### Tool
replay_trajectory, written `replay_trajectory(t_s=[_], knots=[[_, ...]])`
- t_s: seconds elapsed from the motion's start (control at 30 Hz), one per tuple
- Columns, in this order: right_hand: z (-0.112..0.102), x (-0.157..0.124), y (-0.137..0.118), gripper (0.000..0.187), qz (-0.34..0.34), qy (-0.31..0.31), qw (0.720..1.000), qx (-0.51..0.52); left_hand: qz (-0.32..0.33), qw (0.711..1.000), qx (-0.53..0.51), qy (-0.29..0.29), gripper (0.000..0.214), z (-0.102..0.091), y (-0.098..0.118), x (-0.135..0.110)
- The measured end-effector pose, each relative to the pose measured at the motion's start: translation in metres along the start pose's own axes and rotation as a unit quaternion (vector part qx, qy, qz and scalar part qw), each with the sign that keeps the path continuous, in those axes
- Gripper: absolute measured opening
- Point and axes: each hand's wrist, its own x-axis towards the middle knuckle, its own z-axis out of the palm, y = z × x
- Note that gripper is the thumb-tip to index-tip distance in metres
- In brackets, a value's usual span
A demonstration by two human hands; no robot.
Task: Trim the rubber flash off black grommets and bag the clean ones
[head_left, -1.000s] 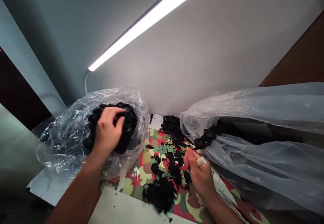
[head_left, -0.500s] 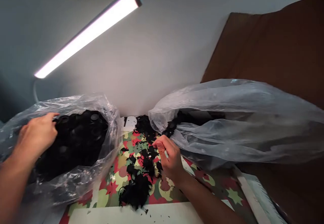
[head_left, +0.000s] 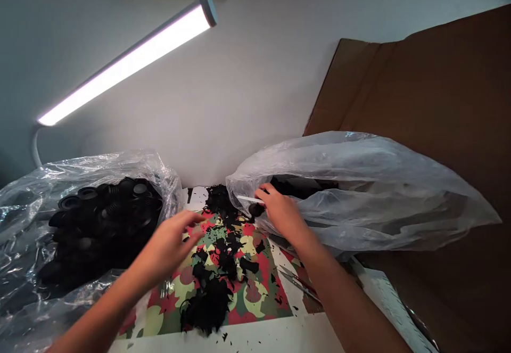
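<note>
My left hand [head_left: 172, 241] is over the left side of the patterned sheet [head_left: 157, 310], fingers apart and nothing visible in them. At the mouth of the right plastic bag [head_left: 319, 156], my right hand [head_left: 282, 212] has its fingers closed around a thin white stick-like tool [head_left: 248, 198]. A small round black piece [head_left: 256, 210] sits just below those fingers; whether they touch it I cannot tell. Black scraps [head_left: 207, 305] are strewn along the sheet. Inside the left clear bag [head_left: 171, 185] lie many ribbed, round black rubber-looking parts [head_left: 107, 220].
Scissors [head_left: 301, 284] lie beside my right forearm. A lit tube lamp [head_left: 131, 63] slants above the left bag. Brown cardboard [head_left: 419, 87] stands at the right, behind the right bag. White paper [head_left: 239, 337] lies at the near edge.
My left hand has left the bag of black parts and moved right, over the sheet. My right hand has moved up and right to the other bag's mouth; the white stick now shows.
</note>
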Motion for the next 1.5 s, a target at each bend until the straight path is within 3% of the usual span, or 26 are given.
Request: replay_trajectory(t_s=[0.1,0.2,0.27,0.33,0.43,0.5,0.57,0.6,0.67,0.7,0.77,0.83,0.93,1.03,1.17,1.23,1.3,1.4,1.5], knots=[[-0.007,-0.007,-0.007,0.037,-0.05,0.094,0.993,0.053,-0.006,0.993,-0.105,-0.044,0.05,0.033,0.007,0.0],[-0.012,-0.02,-0.016,0.035,-0.101,0.178,0.974,0.101,-0.001,0.97,-0.239,-0.044,0.078,0.047,0.023,0.005],[-0.013,-0.026,-0.022,0.032,-0.114,0.196,0.966,0.122,0.017,0.948,-0.315,-0.046,0.078,0.049,0.038,0.013],[-0.01,-0.027,-0.024,0.03,-0.106,0.203,0.962,0.151,0.037,0.943,-0.326,-0.05,0.068,0.051,0.05,0.023],[-0.003,-0.019,-0.015,0.026,-0.059,0.214,0.956,0.19,0.031,0.968,-0.25,-0.016,0.051,0.052,0.055,0.034],[0.002,-0.009,0.0,0.027,-0.018,0.22,0.958,0.185,0.029,0.984,-0.174,-0.008,0.034,0.052,0.047,0.028],[0.003,0.0,0.02,0.03,0.009,0.226,0.961,0.157,0.055,0.99,-0.1,-0.081,0.031,0.053,0.032,0.007],[0.001,0.004,0.031,0.031,0.008,0.23,0.963,0.142,0.074,0.983,-0.071,-0.15,0.044,0.054,0.022,-0.008],[-0.005,0.008,0.048,0.036,-0.022,0.253,0.959,0.123,0.102,0.961,0.008,-0.256,0.075,0.062,-0.001,-0.041],[-0.009,0.009,0.055,0.038,-0.047,0.269,0.955,0.118,0.114,0.953,0.048,-0.277,0.076,0.069,-0.011,-0.056],[-0.018,0.007,0.062,0.04,-0.101,0.298,0.943,0.108,0.13,0.951,0.105,-0.258,0.056,0.085,-0.029,-0.076],[-0.025,0.002,0.062,0.037,-0.14,0.333,0.928,0.088,0.127,0.958,0.141,-0.213,0.039,0.101,-0.039,-0.076],[-0.038,-0.002,0.059,0.028,-0.165,0.418,0.891,0.07,0.07,0.965,0.186,-0.172,0.03,0.12,-0.041,-0.04],[-0.058,0.005,0.055,0.026,-0.155,0.482,0.86,0.068,0.038,0.972,0.197,-0.119,0.029,0.129,-0.041,0.022],[-0.096,0.015,0.046,0.028,-0.118,0.484,0.866,0.05,-0.024,0.977,0.204,-0.054,0.021,0.124,-0.041,0.097],[-0.114,0.011,0.038,0.026,-0.12,0.477,0.868,0.073,-0.049,0.979,0.193,-0.04,0.03,0.115,-0.038,0.122],[-0.129,0.0,0.028,0.021,-0.111,0.465,0.869,0.127,-0.063,0.982,0.171,-0.041,0.036,0.105,-0.034,0.137],[-0.141,-0.019,0.013,0.016,-0.1,0.398,0.889,0.203,-0.074,0.989,0.122,-0.043,0.031,0.087,-0.026,0.146],[-0.129,-0.031,-0.005,0.015,-0.114,0.232,0.923,0.287,-0.081,0.995,0.057,-0.023,0.017,0.069,-0.018,0.14]])
